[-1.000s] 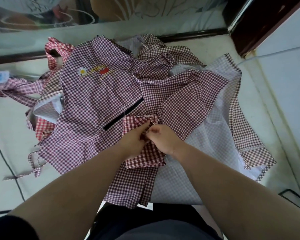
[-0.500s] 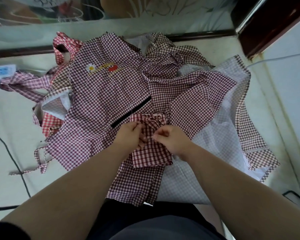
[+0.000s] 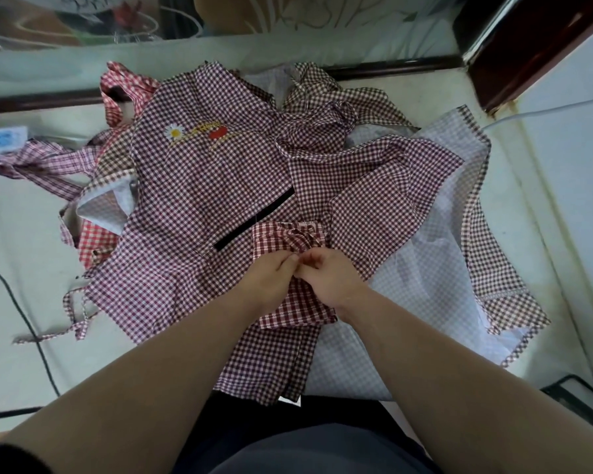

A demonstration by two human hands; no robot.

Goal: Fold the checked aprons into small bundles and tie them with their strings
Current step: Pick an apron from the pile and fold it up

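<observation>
A small folded bundle of dark-red checked apron [image 3: 290, 241] lies on top of a heap of checked aprons. My left hand [image 3: 271, 280] and my right hand [image 3: 329, 277] meet over its middle, fingertips together, each pinching the bundle's string where it crosses the cloth. The knot itself is hidden under my fingers. Beneath lies a large maroon checked apron [image 3: 192, 186] with a daisy and red embroidery and a black pocket strip [image 3: 254, 222].
More aprons spread around: a pale checked one [image 3: 435, 268] at the right, red and pink ones [image 3: 48, 162] at the left with loose strings [image 3: 72, 316]. A white power strip [image 3: 0, 140] and a black cable [image 3: 24, 319] lie at the left. A dark wooden frame [image 3: 528, 53] stands far right.
My hands have drawn closer together over the bundle, fingertips now touching. The view has shifted slightly; the heap of aprons lies as before.
</observation>
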